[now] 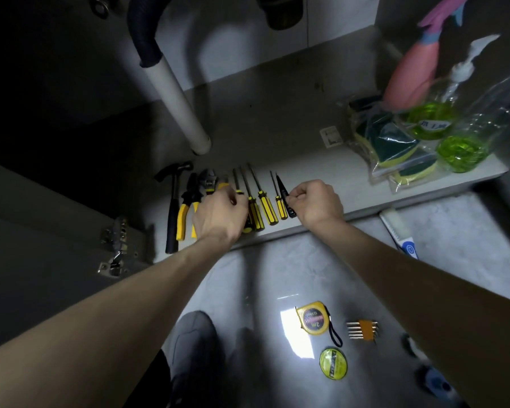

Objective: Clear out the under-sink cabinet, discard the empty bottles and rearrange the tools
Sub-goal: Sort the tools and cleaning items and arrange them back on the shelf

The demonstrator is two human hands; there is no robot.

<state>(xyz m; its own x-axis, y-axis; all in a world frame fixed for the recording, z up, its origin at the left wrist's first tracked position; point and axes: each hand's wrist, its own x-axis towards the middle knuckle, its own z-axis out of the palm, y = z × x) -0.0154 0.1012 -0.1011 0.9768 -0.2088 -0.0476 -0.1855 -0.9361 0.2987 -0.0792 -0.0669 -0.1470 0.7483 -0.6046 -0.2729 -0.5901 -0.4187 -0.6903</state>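
Along cabinet floor edge (321, 228), tool row (265, 201), hands (218, 214) above

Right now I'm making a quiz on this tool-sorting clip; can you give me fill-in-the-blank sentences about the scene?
1. The leftmost tool in the cabinet row is a ____.
2. The right hand pinches a small ____-handled tool at the row's right end.
3. The yellow tape measure lies on the ____.
4. The two dish-soap bottles hold ____ liquid.

Missing words: hammer; black; floor; green
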